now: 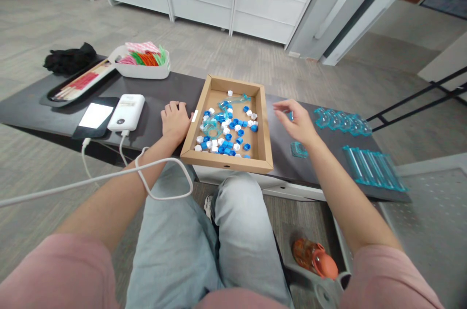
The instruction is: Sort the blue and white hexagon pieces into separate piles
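Note:
A shallow cardboard tray sits on the dark table, holding several small blue and white pieces and clear teal curved parts. My left hand rests on the table against the tray's left wall, fingers curled under. My right hand hovers just right of the tray, fingers pinched on a small teal piece. A teal part lies flat on the table beneath my right wrist.
Teal curved parts and straight teal strips lie in rows at the table's right end. A white power bank, a phone, a white basket of coloured items and a dark tray of sticks stand left. A cable loops over my left forearm.

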The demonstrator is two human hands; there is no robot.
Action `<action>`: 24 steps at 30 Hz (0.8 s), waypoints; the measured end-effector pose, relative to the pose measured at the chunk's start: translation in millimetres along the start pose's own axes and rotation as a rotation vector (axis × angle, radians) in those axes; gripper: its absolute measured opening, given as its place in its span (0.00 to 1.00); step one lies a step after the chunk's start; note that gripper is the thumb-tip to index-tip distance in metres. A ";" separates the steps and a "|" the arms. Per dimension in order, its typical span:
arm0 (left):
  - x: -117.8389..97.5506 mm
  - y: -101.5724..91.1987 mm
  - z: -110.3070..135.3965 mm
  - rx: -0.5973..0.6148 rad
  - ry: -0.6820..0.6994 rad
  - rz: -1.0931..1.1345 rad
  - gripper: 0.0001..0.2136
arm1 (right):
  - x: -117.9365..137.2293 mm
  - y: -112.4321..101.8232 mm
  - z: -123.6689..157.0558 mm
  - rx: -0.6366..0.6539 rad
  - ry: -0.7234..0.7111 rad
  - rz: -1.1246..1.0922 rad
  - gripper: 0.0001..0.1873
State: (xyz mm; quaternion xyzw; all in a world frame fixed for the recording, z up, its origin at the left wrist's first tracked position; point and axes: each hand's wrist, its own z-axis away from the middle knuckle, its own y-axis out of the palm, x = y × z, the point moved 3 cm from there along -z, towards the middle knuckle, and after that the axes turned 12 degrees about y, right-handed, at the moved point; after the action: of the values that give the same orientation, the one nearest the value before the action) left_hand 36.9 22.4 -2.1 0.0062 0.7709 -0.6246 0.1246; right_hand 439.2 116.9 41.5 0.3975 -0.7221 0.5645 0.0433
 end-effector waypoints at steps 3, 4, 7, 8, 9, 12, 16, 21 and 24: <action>-0.4 -0.7 -0.3 0.007 -0.002 0.007 0.29 | 72.5 51.3 -34.0 0.317 -0.242 0.122 0.20; -0.1 -0.4 -0.5 0.007 -0.001 0.007 0.29 | 90.2 68.2 -43.5 0.369 -0.299 0.176 0.20; 1.6 1.7 -1.4 0.001 -0.002 0.009 0.29 | 117.4 111.5 -64.9 0.485 -0.352 0.320 0.23; 2.2 2.4 -1.8 -0.002 -0.004 0.011 0.29 | 119.6 121.2 -69.8 0.497 -0.348 0.346 0.23; 2.6 2.9 -2.0 -0.005 -0.005 0.013 0.29 | 119.7 128.3 -73.8 0.498 -0.341 0.360 0.23; 2.1 2.8 -2.5 -0.007 0.000 0.024 0.29 | 114.6 137.1 -80.1 0.474 -0.317 0.363 0.23; -0.5 0.3 -1.5 0.003 0.004 0.038 0.29 | 110.1 139.2 -79.0 0.490 -0.272 0.338 0.23; -1.9 -1.8 0.1 -0.008 0.005 0.043 0.28 | 108.6 143.8 -77.3 0.507 -0.216 0.253 0.11; -2.5 -2.5 0.7 -0.013 0.009 0.023 0.28 | 106.4 140.1 -83.1 0.441 -0.164 0.109 0.07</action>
State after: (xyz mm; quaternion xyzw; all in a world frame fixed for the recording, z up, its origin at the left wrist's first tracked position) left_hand 39.0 21.5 0.7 0.0171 0.7753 -0.6182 0.1282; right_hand 247.4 138.2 16.3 0.4022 -0.6027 0.6760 -0.1339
